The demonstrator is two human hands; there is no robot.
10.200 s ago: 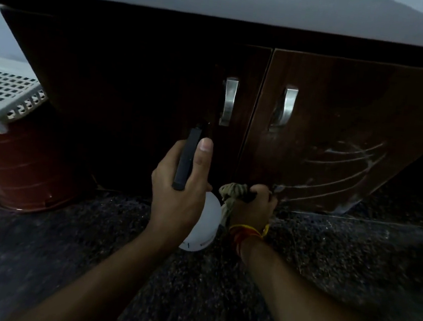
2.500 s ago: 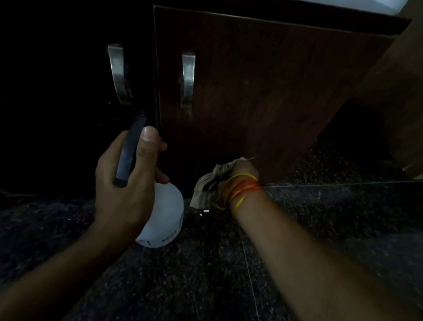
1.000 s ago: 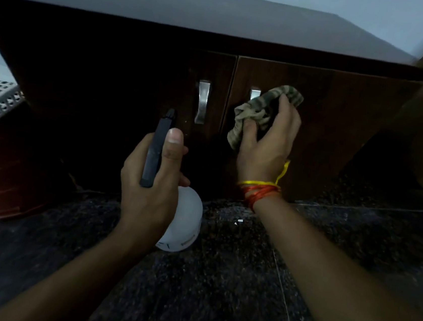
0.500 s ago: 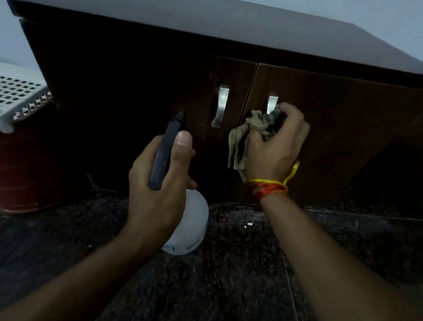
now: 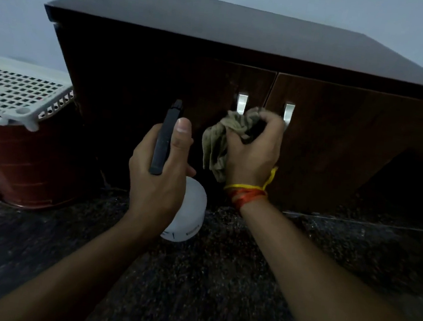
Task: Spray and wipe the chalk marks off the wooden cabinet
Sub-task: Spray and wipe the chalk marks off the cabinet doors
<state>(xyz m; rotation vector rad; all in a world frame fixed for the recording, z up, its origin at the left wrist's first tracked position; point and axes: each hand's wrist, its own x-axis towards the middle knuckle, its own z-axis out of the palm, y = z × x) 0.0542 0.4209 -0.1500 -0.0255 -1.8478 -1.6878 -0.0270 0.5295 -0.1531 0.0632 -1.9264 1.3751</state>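
1. The left hand (image 5: 158,178) grips the spray bottle (image 5: 186,210), thumb along its dark head, nozzle aimed at the left door.
2. The right hand (image 5: 254,149) bunches the cloth (image 5: 219,140) in curled fingers, by the handles (image 5: 242,103).
3. The cabinet (image 5: 338,148) stands straight ahead of both hands; the right hand is nearer its doors.
4. No chalk marks show on the dim doors.
5. A basket (image 5: 15,93) sits left.

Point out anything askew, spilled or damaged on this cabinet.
Nothing stands out. The cabinet doors sit closed, with no chalk visible; the right hand grips the cloth.
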